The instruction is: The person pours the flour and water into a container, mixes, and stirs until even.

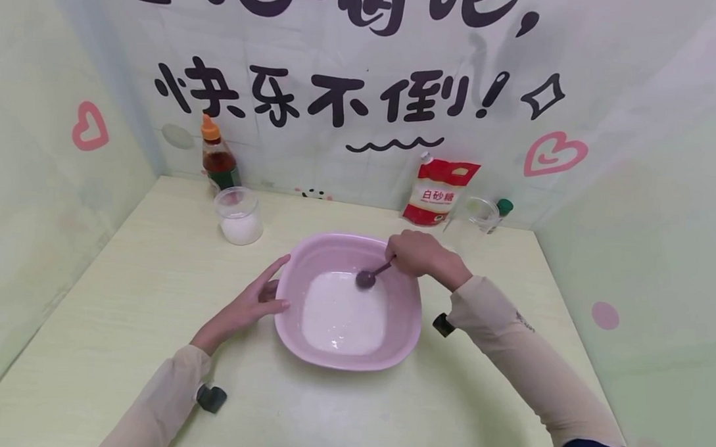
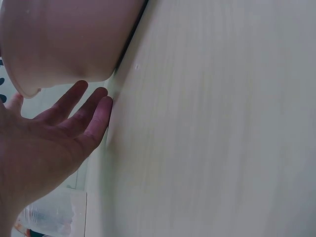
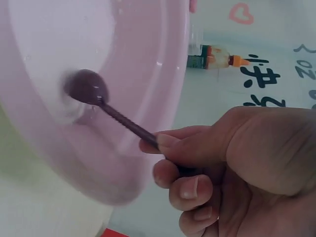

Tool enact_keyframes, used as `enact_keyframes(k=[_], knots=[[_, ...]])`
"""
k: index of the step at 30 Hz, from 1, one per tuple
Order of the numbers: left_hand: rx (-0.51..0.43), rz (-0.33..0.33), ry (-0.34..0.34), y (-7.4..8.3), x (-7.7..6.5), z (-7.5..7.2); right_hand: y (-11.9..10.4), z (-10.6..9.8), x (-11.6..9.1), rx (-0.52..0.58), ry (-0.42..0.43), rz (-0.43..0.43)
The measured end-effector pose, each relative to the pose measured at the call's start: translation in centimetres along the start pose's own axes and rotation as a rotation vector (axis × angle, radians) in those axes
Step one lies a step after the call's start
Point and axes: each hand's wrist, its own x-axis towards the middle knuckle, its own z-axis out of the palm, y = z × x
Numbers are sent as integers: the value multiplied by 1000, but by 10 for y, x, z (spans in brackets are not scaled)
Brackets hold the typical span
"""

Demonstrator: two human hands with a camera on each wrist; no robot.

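A pink plastic basin (image 1: 346, 365) stands mid-table with white liquid (image 1: 337, 315) in its bottom. At its left side is my left hand (image 1: 250, 304), fingers spread and fairly straight along the wall, thumb at the rim. The left wrist view shows those fingertips (image 2: 102, 92) beside the basin's underside (image 2: 64, 39). My right hand (image 1: 417, 253), over the basin's far right rim, grips a dark brown spoon (image 3: 129, 122) by its handle between thumb and curled fingers. The spoon's bowl (image 1: 365, 280) points down at the liquid near the far wall and is blurred in the right wrist view.
Behind the basin on the left stand an orange-capped sauce bottle (image 1: 220, 165) and a clear jar (image 1: 241, 225) of white contents. At the back right are a red and white sugar pouch (image 1: 435, 192), a clear container (image 1: 468, 222) and a green-capped bottle (image 1: 504, 207). Walls enclose the table.
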Motion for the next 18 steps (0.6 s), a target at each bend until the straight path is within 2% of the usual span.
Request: enact_keyframes(k=[4,7,13,18], knots=[[-6,4,-3,0,0,1,-7,3,13,3,54,-57],[0,4,-2,0,0,0,-16,5,21,10,62,-113],[4,13,1,-1,-1,0,-36,15,29,40,11,-200],[7,8,1,0,-1,0,-49,24,21,21,-37,-299]])
